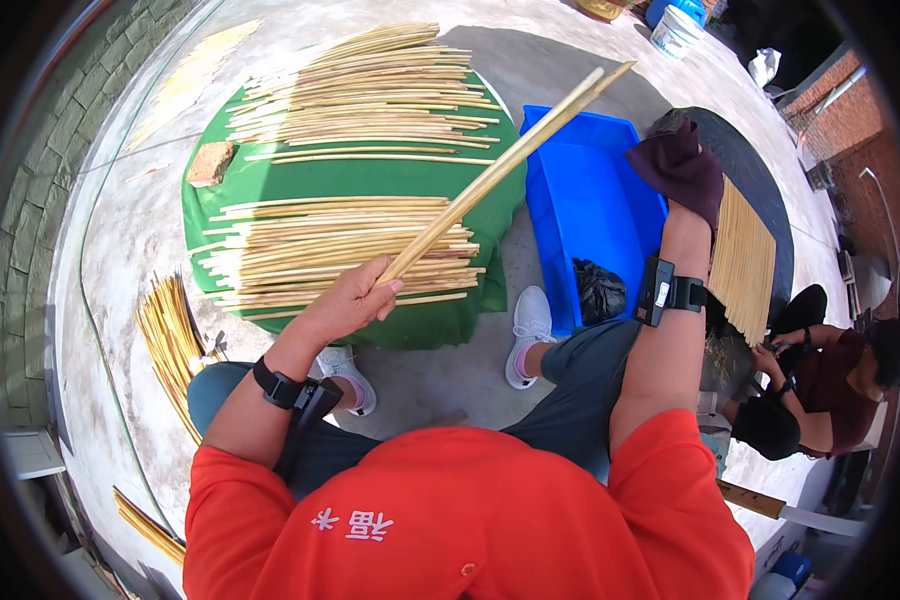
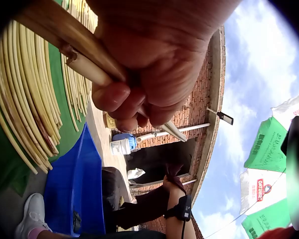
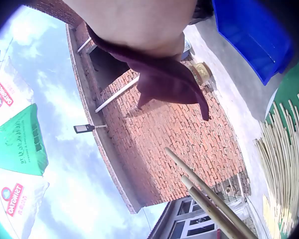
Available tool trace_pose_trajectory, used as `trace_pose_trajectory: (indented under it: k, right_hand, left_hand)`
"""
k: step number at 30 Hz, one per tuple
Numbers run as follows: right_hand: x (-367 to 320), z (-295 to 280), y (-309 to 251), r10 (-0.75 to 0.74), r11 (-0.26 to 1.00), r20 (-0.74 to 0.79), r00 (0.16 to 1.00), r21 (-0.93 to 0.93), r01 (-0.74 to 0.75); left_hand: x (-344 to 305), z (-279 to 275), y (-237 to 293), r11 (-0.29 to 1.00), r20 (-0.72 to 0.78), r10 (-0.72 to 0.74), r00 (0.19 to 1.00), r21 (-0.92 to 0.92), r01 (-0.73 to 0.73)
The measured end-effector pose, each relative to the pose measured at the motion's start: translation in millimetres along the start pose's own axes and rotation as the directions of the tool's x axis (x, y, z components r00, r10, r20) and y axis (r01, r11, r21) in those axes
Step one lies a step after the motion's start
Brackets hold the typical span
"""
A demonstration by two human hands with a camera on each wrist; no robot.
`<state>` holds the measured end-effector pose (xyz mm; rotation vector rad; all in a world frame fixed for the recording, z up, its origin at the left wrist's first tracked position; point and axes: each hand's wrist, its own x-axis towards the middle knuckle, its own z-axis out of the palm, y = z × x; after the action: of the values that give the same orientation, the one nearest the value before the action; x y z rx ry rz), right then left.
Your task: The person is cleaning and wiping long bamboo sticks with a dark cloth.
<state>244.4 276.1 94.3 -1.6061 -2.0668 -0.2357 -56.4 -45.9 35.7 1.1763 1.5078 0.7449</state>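
My left hand [image 1: 348, 303] grips the lower ends of a few long tan canes [image 1: 490, 180], with the fingers curled round them in the left wrist view. They slant up and to the right, past the far corner of the blue bin. A dark maroon cloth [image 1: 678, 165] drapes over my right hand [image 3: 139, 25], which is raised above the bin's right side. The cloth hides its fingers, so I cannot tell how they lie. In the right wrist view the cane tips stand apart from the cloth [image 3: 164, 84].
Two bunches of canes [image 1: 360, 95] lie across a green cloth [image 1: 300, 178], with a brick [image 1: 211, 164] at its left. The blue bin [image 1: 590, 190] holds a black bag [image 1: 598, 290]. More canes [image 1: 742, 260] lie at right, near another seated person [image 1: 820, 390]. A cane bundle [image 1: 168, 335] stands at left.
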Motion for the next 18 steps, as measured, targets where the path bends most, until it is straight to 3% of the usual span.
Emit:
trace_pose_trajectory:
  k: [1, 3, 4, 6, 7, 8, 9, 11, 13, 15, 16, 18]
  right_hand:
    - [1.6, 3.1, -10.4, 0.004, 1.000, 0.001, 1.000, -0.008, -0.004]
    - [2.2, 14.2, -35.2, 0.064, 0.879, 0.171, 0.983, 0.458, -0.137]
    - [3.7, 27.1, -38.9, 0.057, 0.876, 0.173, 0.983, 0.464, -0.133]
    - [0.1, 48.2, -49.7, -0.196, 0.686, 0.074, 0.978, 0.723, 0.083]
    - [1.3, 54.6, -50.2, -0.199, 0.681, 0.074, 0.977, 0.728, 0.084]
    - [-0.9, 54.0, -57.9, -0.217, 0.782, 0.020, 0.976, 0.602, 0.162]
    - [-5.6, 53.1, -65.1, -0.250, 0.857, -0.019, 0.968, 0.461, 0.231]
    - [-12.4, 48.7, -73.6, -0.265, 0.852, 0.010, 0.964, 0.471, 0.230]
    - [-10.0, 62.6, -67.5, -0.287, 0.842, 0.029, 0.958, 0.485, 0.237]
    - [1.5, 92.0, -49.0, -0.203, 0.723, 0.030, 0.979, 0.678, 0.129]
    - [-27.5, 2.3, -95.3, -0.193, 0.978, 0.053, 0.980, 0.096, 0.187]
    - [-19.4, 24.2, -83.4, -0.260, 0.963, 0.059, 0.964, 0.093, 0.254]
  left_hand:
    - [2.9, -1.8, 0.0, 0.999, -0.078, 0.032, 0.996, -0.036, -0.034]
    - [7.2, -3.4, 1.6, 0.995, -0.165, 0.056, 0.985, -0.070, -0.068]
    - [8.9, -3.9, 3.3, 0.997, -0.168, 0.069, 0.983, -0.026, -0.074]
    - [12.9, -8.5, -0.1, 0.997, -0.176, 0.079, 0.981, 0.023, -0.076]
    - [18.3, -9.8, -8.6, 0.983, -0.214, 0.164, 0.963, 0.118, -0.141]
    - [21.9, -11.5, -16.2, 0.958, -0.243, 0.244, 0.939, 0.212, -0.195]
    - [23.1, -14.0, -21.3, 0.964, -0.253, 0.222, 0.942, 0.204, -0.173]
    - [26.9, -26.7, -33.5, 0.920, -0.380, 0.227, 0.897, 0.385, -0.069]
    - [26.0, -41.9, -38.7, 0.848, -0.469, 0.156, 0.869, 0.515, 0.125]
    - [24.2, -53.8, -53.8, 0.787, -0.515, 0.136, 0.846, 0.575, 0.224]
    - [24.3, -59.4, -65.4, 0.750, -0.544, 0.121, 0.830, 0.598, 0.283]
    - [23.9, -66.7, -81.5, 0.703, -0.578, 0.062, 0.814, 0.604, 0.376]
